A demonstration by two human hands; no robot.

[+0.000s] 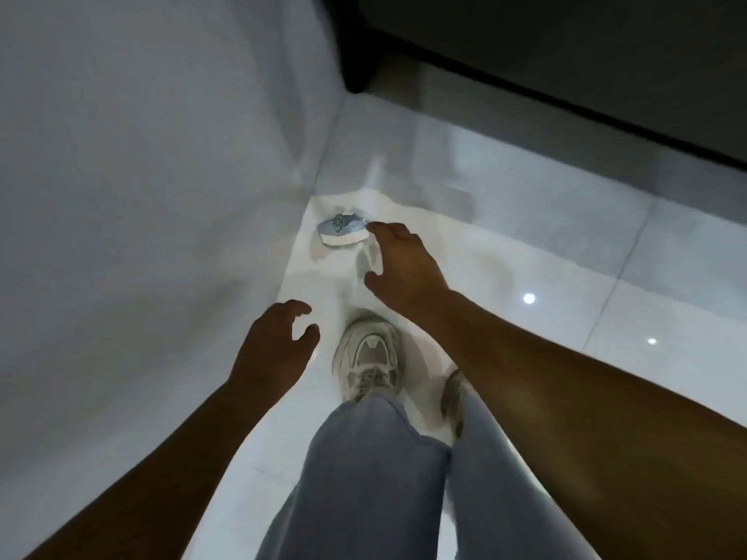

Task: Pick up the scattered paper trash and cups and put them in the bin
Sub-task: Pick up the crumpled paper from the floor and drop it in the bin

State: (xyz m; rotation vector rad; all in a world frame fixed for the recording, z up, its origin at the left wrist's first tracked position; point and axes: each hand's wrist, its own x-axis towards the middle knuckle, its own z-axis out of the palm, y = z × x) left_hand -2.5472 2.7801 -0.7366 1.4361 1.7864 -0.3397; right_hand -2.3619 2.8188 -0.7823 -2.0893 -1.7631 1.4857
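A small crushed blue-and-white paper cup (341,233) lies on its side on the glossy white floor, close to the foot of the white wall. My right hand (398,262) reaches down beside it, fingers spread, fingertips almost at its right edge, holding nothing. My left hand (275,345) hangs lower and nearer to me, fingers curled apart and empty. No bin is in view.
A white wall (153,175) fills the left side. A dark cabinet or door base (525,66) runs along the top right. My grey trousers and pale sneaker (370,357) stand on the tiled floor (566,244), just below the cup.
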